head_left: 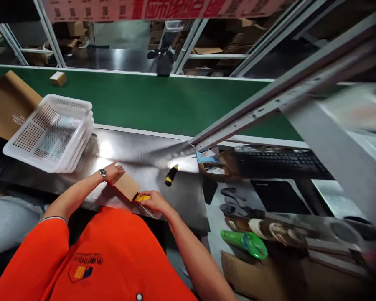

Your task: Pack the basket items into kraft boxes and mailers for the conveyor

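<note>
A small cardboard box (127, 186) lies near the front edge of the metal table. My left hand (114, 172), with a watch at the wrist, grips its left end, one finger pointing outward. At the box's right end, my right hand (154, 201) is closed around what looks like a yellow tape dispenser (142, 197). Its black end meets the box's edge, and a pale, clear round part shows under my fingers. Beyond my right hand, a black and yellow utility knife (171, 175) rests on the table.
Stacked white plastic baskets (53, 161) stand at the left, beside a large carton (11, 102). A green conveyor belt (150, 100) runs behind, carrying a small box (58, 79). To the right are a metal post (253, 113), a keyboard (282, 163) and a green bottle (242, 242).
</note>
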`<state>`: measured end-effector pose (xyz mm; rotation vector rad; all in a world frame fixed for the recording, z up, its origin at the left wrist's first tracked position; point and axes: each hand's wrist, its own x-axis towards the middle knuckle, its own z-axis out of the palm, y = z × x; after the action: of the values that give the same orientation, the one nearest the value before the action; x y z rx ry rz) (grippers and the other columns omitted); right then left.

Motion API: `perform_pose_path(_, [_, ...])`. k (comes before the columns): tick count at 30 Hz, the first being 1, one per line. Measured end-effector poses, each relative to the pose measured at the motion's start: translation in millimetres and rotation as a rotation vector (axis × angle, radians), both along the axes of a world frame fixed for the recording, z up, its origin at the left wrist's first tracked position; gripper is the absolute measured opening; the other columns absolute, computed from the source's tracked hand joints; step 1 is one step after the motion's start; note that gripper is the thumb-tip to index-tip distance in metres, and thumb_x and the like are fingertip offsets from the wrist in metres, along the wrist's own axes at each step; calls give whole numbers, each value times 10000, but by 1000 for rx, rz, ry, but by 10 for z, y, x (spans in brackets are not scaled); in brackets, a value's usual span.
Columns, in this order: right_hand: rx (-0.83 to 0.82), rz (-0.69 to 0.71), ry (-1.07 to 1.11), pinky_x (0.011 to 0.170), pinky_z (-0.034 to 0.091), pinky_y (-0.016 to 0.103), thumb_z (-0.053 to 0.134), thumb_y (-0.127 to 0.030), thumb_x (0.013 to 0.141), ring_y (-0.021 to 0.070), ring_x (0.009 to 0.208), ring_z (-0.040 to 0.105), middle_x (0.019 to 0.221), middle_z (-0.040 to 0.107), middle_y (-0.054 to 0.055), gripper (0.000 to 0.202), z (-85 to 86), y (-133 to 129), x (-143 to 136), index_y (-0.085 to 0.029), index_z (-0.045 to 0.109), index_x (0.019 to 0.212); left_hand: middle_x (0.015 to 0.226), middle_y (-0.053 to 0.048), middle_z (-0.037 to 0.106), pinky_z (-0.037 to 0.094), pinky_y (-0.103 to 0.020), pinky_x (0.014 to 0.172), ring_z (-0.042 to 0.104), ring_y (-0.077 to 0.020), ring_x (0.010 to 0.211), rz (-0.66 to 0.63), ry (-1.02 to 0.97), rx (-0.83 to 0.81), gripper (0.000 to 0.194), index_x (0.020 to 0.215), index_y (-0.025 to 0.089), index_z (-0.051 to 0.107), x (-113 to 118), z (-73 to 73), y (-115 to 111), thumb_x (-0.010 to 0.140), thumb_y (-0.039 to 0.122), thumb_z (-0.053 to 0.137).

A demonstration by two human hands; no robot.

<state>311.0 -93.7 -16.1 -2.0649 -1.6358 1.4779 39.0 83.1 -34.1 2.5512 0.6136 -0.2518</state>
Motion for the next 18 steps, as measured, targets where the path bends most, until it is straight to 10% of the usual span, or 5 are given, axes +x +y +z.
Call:
perform_pose_path(4, [38, -38, -116, 730, 531, 283, 777, -296, 868, 241, 847, 783, 946, 855, 59, 532, -1, -71, 312, -211, 823, 1391, 1470, -192, 728, 151, -672, 1414, 657, -438, 1417, 111, 8, 18, 940, 1449, 166, 689, -56, 57, -22, 575, 318, 1001])
perform_pose_path(11, [87, -97, -561, 954, 587, 438, 627, -332, 1045, 377, 1111, 817, 1282, 808, 257, 912, -435, -598, 799, -81, 215, 1819, 1526, -159, 732, 73, -675, 1436, 697, -416, 1396, 579, -184, -147, 1106, 1494, 207, 694, -371, -5, -312, 486, 436, 1087])
perform_pose_path(18, [164, -172, -586, 1052, 570, 452, 554, -319, 1059, 364, 1238, 739, 1343, 747, 233, 659, -712, -788, 703, -127, 498, 1687, 1362, -131, 813, 592, -474, 1126, 745, -367, 1278, 898, -475, -621, 898, 1369, 177, 775, -105, -186, -736, 604, 581, 1012])
